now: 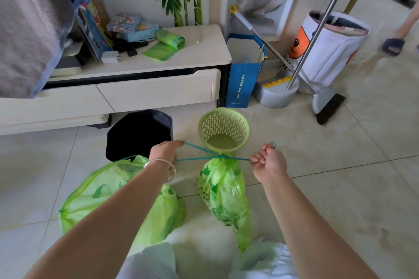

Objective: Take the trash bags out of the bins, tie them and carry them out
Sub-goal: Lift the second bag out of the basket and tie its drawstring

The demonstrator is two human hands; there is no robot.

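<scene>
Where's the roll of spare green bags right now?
In the head view, the roll of green bags lies on the white cabinet at upper centre, right of the blue boxes.

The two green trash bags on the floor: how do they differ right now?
The right bag has its neck cinched by a drawstring that both hands pull; the left bag lies slack, mouth not cinched. The right bag is narrower, the left wider. Both are translucent green.

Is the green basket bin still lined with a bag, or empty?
Empty: the green basket bin stands upright with bare slotted walls and bare bottom, no liner inside.
</scene>
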